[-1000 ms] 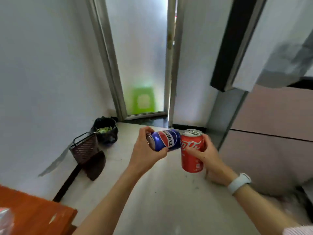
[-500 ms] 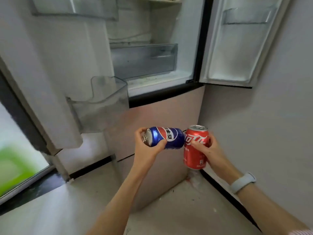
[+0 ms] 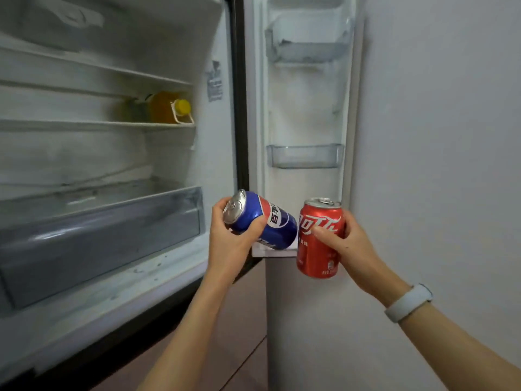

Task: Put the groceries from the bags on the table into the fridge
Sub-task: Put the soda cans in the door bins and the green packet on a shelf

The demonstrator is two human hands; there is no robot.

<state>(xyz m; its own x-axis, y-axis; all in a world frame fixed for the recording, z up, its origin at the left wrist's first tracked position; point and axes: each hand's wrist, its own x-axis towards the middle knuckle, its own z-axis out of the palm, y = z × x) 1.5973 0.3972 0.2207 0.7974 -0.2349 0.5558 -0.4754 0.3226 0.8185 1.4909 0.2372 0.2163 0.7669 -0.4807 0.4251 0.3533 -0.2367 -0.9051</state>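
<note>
My left hand [image 3: 229, 244] grips a blue cola can [image 3: 267, 221] that lies tilted on its side, its silver top toward me. An upright red cola can [image 3: 320, 238] is held in my right hand [image 3: 349, 249], and the two cans touch. Both hover in front of the open fridge [image 3: 112, 153], near the lower right corner of its upper compartment. The right door [image 3: 304, 108] stands open behind the cans.
A yellow-capped bottle of orange liquid [image 3: 169, 108] lies on a middle shelf [image 3: 95, 124]. Below is a clear drawer [image 3: 107, 232]. Clear door bins [image 3: 306, 156] hang on the open door. A plain wall [image 3: 451, 136] is at the right, closed lower drawers [image 3: 242, 320] beneath.
The view swung from the floor and doorway to the open fridge, then up and closer to its shelves. Both cans stay held together; the blue can's top now points toward me.
</note>
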